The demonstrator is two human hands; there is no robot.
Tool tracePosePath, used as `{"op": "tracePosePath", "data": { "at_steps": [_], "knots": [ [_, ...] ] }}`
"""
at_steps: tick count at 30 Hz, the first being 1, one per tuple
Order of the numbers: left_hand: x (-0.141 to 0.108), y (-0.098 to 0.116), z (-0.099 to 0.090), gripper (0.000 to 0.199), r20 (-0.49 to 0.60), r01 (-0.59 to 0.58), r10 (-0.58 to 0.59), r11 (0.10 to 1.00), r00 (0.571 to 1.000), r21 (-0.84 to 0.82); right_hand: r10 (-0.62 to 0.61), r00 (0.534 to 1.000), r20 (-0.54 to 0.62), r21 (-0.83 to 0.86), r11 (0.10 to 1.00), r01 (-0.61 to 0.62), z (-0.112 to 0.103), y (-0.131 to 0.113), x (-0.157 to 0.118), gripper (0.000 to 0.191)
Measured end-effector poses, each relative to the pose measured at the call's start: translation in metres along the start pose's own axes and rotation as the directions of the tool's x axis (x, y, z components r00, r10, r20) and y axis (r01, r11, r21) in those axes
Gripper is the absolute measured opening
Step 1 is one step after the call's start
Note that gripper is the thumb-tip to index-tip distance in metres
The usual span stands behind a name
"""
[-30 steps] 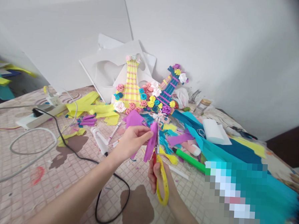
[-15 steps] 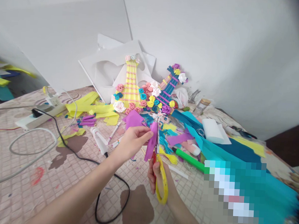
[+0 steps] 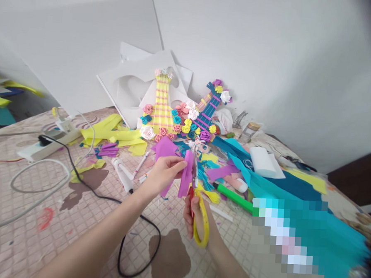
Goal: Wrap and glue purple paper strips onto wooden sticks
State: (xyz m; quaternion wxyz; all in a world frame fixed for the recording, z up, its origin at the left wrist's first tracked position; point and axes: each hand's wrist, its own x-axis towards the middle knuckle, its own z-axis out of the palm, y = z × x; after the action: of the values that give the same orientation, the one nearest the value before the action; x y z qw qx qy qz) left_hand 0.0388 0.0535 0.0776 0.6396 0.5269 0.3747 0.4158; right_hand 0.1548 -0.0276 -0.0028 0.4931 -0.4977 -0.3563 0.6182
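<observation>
My left hand [image 3: 163, 175] pinches a folded strip of purple paper [image 3: 186, 176] and holds it upright above the table. My right hand [image 3: 195, 220] grips yellow-handled scissors [image 3: 198, 210], whose blades point up along the right edge of the strip. Behind them a yellow paper guitar [image 3: 162, 106] and a blue paper guitar [image 3: 208, 109], both decked with paper roses, lean on white foam boards [image 3: 129, 82].
Yellow paper scraps [image 3: 114, 133], teal sheets [image 3: 282, 185], a green marker [image 3: 234, 197], a white glue gun [image 3: 121, 173], pens and a glass jar [image 3: 251, 131] litter the tiled table. A black cable [image 3: 130, 235], a grey cable [image 3: 37, 181] and a power strip [image 3: 45, 144] lie left.
Both hands and the scissors have shifted slightly left and up; the purple strip stays between my left fingers at the blades.
</observation>
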Motion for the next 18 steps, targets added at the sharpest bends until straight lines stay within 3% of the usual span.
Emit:
{"op": "tracePosePath", "data": {
  "at_steps": [5,12,18],
  "knots": [
    [0.003,-0.003,-0.005,0.025,-0.038,0.009,-0.008,0.999,0.999,0.042,0.013,0.999,-0.043,0.038,0.999,-0.012,-0.006,-0.013,0.006,0.066],
    [0.003,-0.002,-0.007,0.027,-0.035,-0.014,0.016,0.999,0.999,0.044,0.047,0.997,-0.059,0.096,0.995,-0.041,-0.046,-0.033,0.032,0.067],
    [0.002,-0.001,-0.006,0.025,-0.02,-0.023,0.024,0.999,1.0,0.043,-0.027,0.999,-0.021,0.151,0.988,0.03,-0.061,-0.056,0.018,0.074]
  ]
}}
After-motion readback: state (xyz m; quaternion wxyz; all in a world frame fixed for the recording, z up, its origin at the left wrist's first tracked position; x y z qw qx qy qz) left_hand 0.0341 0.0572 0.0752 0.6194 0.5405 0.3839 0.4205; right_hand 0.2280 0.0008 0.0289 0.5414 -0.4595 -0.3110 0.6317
